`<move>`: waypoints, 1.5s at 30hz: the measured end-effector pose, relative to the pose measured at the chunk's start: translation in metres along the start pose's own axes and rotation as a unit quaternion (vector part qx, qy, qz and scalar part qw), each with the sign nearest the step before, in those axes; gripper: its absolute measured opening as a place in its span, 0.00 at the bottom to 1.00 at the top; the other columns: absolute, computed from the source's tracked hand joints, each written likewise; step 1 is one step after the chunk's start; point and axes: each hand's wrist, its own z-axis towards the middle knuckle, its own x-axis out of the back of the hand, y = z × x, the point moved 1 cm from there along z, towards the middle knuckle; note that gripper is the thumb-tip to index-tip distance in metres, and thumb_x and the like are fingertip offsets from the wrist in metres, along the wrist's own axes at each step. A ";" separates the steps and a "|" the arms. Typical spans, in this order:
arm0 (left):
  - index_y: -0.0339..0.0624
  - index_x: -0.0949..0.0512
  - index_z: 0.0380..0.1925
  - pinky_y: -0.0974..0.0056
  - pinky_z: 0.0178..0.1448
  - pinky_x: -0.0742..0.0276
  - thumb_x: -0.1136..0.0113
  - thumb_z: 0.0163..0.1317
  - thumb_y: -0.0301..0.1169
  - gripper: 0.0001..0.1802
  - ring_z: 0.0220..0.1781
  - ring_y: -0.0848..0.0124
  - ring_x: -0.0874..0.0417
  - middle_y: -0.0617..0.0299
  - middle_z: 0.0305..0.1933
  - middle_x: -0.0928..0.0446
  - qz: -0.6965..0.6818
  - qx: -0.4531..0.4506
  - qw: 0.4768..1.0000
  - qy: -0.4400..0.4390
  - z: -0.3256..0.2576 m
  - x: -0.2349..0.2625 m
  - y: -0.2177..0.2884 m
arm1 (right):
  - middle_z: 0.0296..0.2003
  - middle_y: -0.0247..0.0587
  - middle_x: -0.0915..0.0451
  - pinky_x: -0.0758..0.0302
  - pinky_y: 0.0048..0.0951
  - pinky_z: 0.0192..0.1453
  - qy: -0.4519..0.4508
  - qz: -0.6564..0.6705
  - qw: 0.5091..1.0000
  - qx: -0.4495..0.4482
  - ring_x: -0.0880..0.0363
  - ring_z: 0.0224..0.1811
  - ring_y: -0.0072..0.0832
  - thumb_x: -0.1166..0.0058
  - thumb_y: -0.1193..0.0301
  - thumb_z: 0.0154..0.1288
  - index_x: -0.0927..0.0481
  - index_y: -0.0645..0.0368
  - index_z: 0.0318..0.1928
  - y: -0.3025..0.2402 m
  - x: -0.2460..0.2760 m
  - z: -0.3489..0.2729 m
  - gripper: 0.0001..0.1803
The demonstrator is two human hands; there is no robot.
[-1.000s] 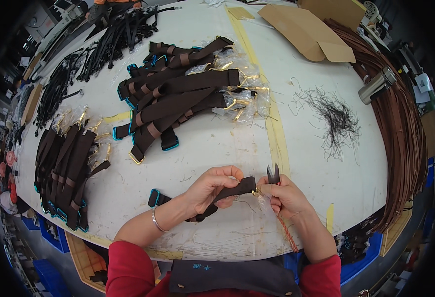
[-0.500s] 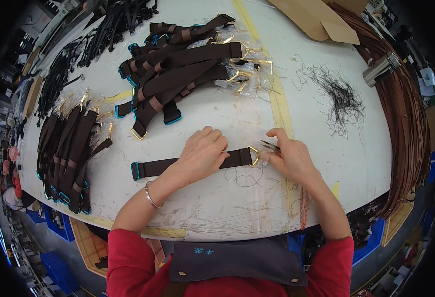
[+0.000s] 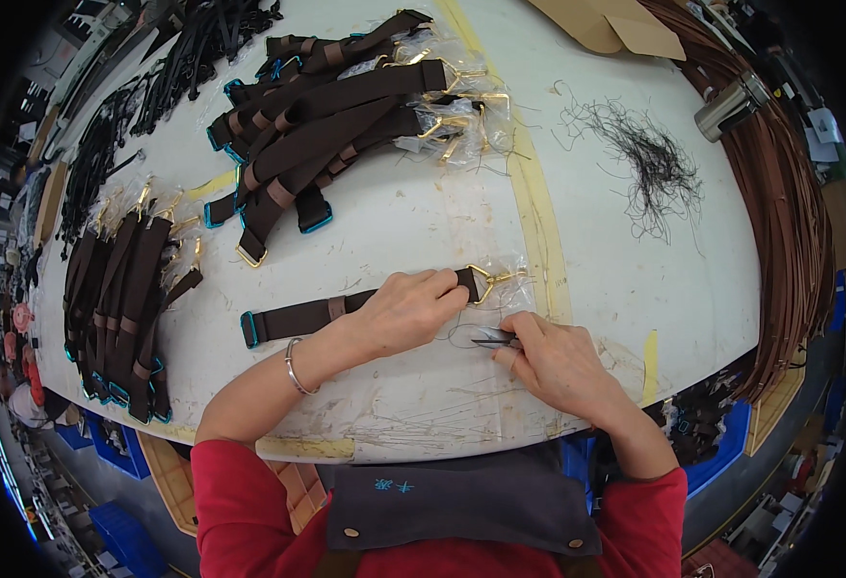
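Note:
A dark brown webbing strap (image 3: 298, 320) lies across the table in front of me, a blue-wrapped buckle (image 3: 249, 329) at its left end. At its right end are a gold ring and hook (image 3: 481, 283) in clear plastic. My left hand (image 3: 408, 313) is closed on the strap close to the gold ring, covering part of it. Just below the hook, my right hand (image 3: 558, 364) is closed around small thread snips (image 3: 496, 341), blades pointing left. A loose dark thread (image 3: 455, 328) curls beside the blades.
Similar straps lie in a large pile (image 3: 346, 116) beyond my hands and a smaller pile (image 3: 119, 303) at left. Thread scraps (image 3: 659, 169) lie at the right. A metal cup (image 3: 731, 106) stands by a bundle of brown strips (image 3: 779, 231). Cardboard (image 3: 625, 27) sits at the far edge.
My left hand has slid right along the strap toward the gold ring. My right hand with the snips has moved down and left, below the strap. The view has shifted slightly.

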 end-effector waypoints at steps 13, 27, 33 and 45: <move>0.34 0.25 0.28 0.73 0.19 0.32 0.48 0.62 0.29 0.08 0.17 0.81 0.29 0.65 0.20 0.27 -0.373 0.303 0.866 -0.139 0.026 0.024 -0.015 | 0.21 0.41 0.26 0.30 0.34 0.19 0.107 -0.108 0.988 -0.034 0.22 0.21 0.35 0.48 0.64 0.60 0.35 0.59 0.32 -0.004 -0.027 0.018 0.13; 0.35 0.26 0.27 0.72 0.16 0.34 0.48 0.61 0.29 0.08 0.16 0.80 0.32 0.66 0.18 0.30 -0.408 0.304 0.851 -0.129 0.025 0.022 -0.016 | 0.19 0.39 0.27 0.31 0.30 0.16 0.135 -0.126 0.982 -0.028 0.23 0.18 0.32 0.48 0.66 0.59 0.37 0.58 0.29 -0.009 -0.032 0.024 0.13; 0.36 0.25 0.27 0.74 0.16 0.36 0.48 0.61 0.29 0.08 0.16 0.80 0.33 0.66 0.19 0.30 -0.424 0.320 0.837 -0.131 0.026 0.022 -0.016 | 0.18 0.38 0.28 0.32 0.29 0.16 0.163 -0.147 0.976 0.009 0.24 0.17 0.30 0.48 0.66 0.59 0.37 0.57 0.28 -0.005 -0.039 0.022 0.13; 0.37 0.27 0.30 0.67 0.29 0.30 0.45 0.58 0.26 0.04 0.26 0.68 0.26 0.59 0.27 0.26 -0.204 0.092 0.972 -0.072 0.031 0.025 -0.014 | 0.19 0.40 0.26 0.31 0.32 0.17 0.156 -0.100 0.982 -0.026 0.23 0.18 0.33 0.47 0.67 0.59 0.36 0.59 0.30 -0.004 -0.028 0.020 0.13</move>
